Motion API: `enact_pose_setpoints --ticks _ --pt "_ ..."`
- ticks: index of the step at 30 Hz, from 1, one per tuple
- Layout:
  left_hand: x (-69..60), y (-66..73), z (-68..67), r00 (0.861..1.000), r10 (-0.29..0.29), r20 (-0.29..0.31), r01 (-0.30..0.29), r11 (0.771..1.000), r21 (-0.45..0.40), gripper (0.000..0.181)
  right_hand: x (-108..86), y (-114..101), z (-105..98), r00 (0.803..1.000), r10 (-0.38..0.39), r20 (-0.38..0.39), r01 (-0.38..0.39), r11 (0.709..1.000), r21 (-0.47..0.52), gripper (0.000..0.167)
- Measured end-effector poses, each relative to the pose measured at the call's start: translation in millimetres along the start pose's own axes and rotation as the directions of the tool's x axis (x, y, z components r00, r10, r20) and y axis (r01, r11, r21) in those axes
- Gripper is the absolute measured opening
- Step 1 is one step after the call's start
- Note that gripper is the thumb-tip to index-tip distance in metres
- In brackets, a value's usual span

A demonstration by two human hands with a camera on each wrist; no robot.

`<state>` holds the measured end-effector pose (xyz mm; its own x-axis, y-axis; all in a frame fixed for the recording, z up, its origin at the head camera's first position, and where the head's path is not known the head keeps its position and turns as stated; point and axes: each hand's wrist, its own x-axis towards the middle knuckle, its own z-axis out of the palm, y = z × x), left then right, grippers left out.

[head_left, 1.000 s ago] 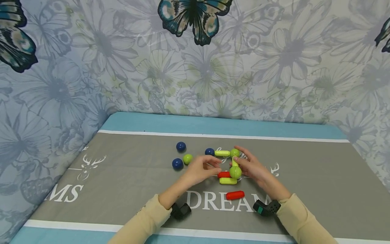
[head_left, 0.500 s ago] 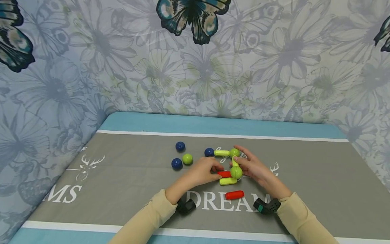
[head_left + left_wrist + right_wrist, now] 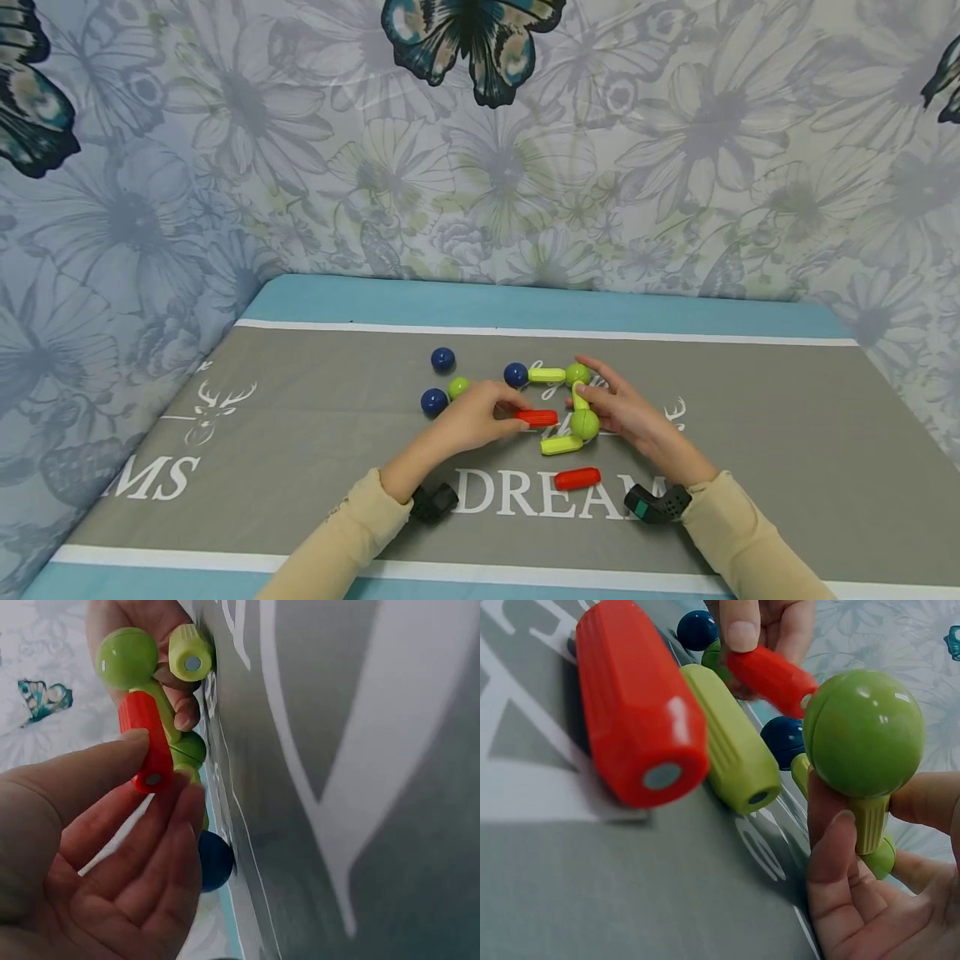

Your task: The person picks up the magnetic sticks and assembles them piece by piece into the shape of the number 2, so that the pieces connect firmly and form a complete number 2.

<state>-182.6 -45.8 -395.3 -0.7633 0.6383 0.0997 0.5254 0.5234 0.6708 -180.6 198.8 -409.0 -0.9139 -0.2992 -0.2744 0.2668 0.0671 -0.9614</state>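
My left hand (image 3: 480,417) pinches a red rod (image 3: 537,418) between thumb and fingers; in the left wrist view the red rod (image 3: 148,739) shows a round metal spot on its end. My right hand (image 3: 626,412) grips a green rod (image 3: 868,825) below a green ball (image 3: 864,733). In the head view that green ball (image 3: 584,424) is at the near end of a chain, with another green ball (image 3: 577,373), a green rod (image 3: 547,376) and a blue ball (image 3: 516,375) beyond. A gap separates the held red rod from the near green ball.
A loose green rod (image 3: 561,446) lies just in front of the near ball, and a second red rod (image 3: 577,479) lies closer to me. Left of the chain are two blue balls (image 3: 443,360) and a green ball (image 3: 458,387), partly behind my left hand.
My left hand first moved right onto the red rod, then drew back left with it, away from the near green ball. My right hand has barely moved.
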Motion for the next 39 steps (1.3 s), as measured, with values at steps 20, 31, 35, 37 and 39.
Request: enact_pose_setpoints --ticks 20,31,35,37,39 --pt "2.8 4.9 9.8 0.999 -0.023 -0.041 0.016 0.987 -0.159 0.016 -16.2 -0.1 -3.4 0.98 -0.08 0.182 0.123 0.963 -0.239 0.051" --pt "2.8 5.0 9.8 0.998 -0.022 -0.056 0.011 0.981 -0.194 0.017 -20.2 5.1 11.3 0.972 -0.169 0.166 0.221 0.898 -0.381 0.034" --pt "2.0 4.2 5.1 0.999 -0.008 -0.04 0.0 0.982 -0.189 0.018 -21.9 5.0 16.0 0.983 -0.152 0.099 0.178 0.908 -0.379 0.031" --pt "0.3 1.9 -1.9 0.999 0.005 -0.054 -0.014 0.985 -0.17 0.02 -22.8 4.7 17.6 0.988 -0.138 0.071 0.154 0.916 -0.371 0.032" --pt "-2.7 -2.7 -11.7 0.994 0.018 -0.105 -0.031 0.991 -0.128 0.021 -23.4 4.7 18.1 0.99 -0.127 0.056 0.138 0.921 -0.364 0.032"
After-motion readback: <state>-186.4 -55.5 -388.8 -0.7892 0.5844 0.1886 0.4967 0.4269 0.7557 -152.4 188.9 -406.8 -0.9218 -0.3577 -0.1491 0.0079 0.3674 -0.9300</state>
